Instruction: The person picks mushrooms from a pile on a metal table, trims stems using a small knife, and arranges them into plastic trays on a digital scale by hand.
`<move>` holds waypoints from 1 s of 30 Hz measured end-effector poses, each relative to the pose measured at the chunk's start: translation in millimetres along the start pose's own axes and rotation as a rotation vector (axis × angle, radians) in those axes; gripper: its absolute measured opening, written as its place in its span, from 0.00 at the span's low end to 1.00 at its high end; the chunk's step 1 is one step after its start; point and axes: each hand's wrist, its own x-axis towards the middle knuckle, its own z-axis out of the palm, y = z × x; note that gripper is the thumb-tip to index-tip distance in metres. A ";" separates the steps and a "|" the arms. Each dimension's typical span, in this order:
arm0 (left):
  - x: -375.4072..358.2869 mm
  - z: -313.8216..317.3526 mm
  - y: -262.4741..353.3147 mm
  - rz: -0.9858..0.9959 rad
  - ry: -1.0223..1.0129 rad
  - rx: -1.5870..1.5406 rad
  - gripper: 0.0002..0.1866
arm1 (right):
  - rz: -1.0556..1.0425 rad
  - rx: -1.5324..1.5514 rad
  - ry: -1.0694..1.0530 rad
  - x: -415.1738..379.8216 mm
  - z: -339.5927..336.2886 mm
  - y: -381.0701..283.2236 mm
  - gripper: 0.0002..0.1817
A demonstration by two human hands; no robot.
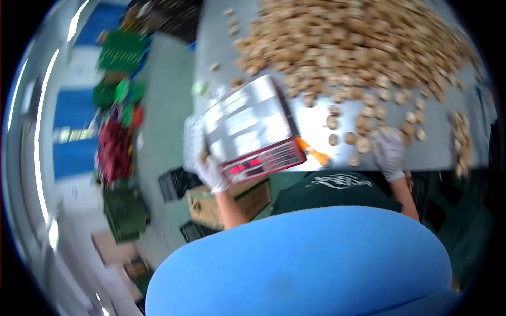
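Note:
My left hand [212,174], in a white glove, is by the lower left corner of a digital scale [250,121] with a shiny metal plate and a red front panel. Its fingers are closed around a small brown piece that looks like a mushroom, at the edge of a clear plastic tray [193,139]. On the metal table, my gloved right hand [390,151] reaches in among loose brown mushrooms [362,145]. Blur hides whether those fingers are closed. An orange tool [313,152] lies beside the scale's right side.
A large heap of mushrooms [348,42] covers the far part of the metal table [437,150]. More lie in a row [461,142] at the right. Below the table's left edge stands a cardboard box [247,203]. Green crates [122,51] and red sacks [114,150] line the floor further left.

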 end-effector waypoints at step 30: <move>152.7 -64.2 -93.8 0.380 -0.314 1.028 0.15 | 0.405 0.054 -0.066 86.2 -7.1 11.1 0.20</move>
